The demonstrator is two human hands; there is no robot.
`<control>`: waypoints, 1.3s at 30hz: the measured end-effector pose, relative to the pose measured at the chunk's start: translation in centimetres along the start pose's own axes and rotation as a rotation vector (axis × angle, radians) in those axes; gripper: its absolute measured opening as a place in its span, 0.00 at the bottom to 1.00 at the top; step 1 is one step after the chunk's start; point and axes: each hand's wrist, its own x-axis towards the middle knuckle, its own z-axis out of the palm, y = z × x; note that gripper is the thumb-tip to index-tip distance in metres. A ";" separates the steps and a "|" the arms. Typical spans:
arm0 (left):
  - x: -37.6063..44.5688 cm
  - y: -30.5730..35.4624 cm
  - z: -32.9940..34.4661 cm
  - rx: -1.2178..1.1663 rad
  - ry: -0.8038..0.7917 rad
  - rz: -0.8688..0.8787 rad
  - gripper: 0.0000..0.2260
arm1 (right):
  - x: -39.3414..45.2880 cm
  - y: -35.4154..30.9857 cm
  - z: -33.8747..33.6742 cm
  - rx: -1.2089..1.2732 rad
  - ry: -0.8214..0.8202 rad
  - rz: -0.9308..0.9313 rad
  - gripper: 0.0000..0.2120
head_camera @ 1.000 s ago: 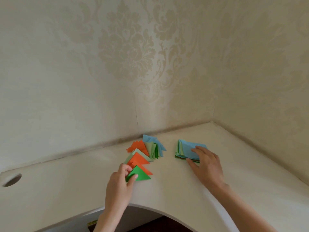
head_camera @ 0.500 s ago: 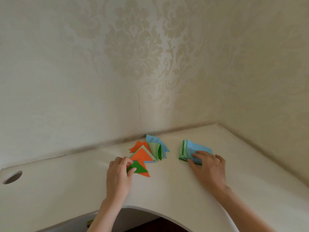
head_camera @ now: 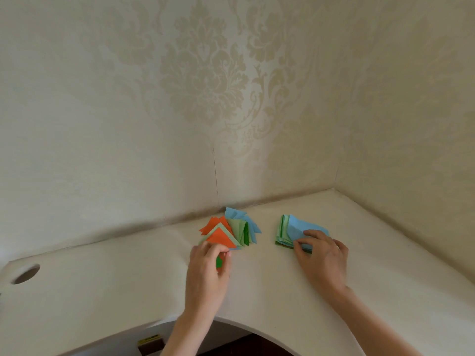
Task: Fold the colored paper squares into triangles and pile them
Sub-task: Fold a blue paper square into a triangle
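cream corner desk [head_camera: 128, 291] under damask wallpaper [head_camera: 205, 86]; left hand [head_camera: 208, 271] pinches green triangle [head_camera: 219, 262], right hand [head_camera: 321, 255] grips blue square [head_camera: 300, 227].

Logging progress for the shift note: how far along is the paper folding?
Done: a fanned pile of folded orange, green and blue paper triangles lies by the wall. In hand: the left hand holds a dark green folded triangle beside that pile; the right hand pinches the top light blue sheet of the unfolded squares stack. Left: that stack.
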 end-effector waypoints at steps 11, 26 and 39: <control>-2.1 0.8 2.9 -0.067 -0.135 0.009 0.07 | -0.1 0.6 0.2 0.005 -0.110 -0.044 0.10; -1.8 1.8 2.6 -0.152 -0.144 0.108 0.14 | -3.2 -1.9 -4.6 0.132 0.248 -0.599 0.04; -2.1 1.6 2.4 -0.158 -0.399 0.220 0.09 | -5.0 -0.4 -1.7 0.263 -0.361 -0.476 0.12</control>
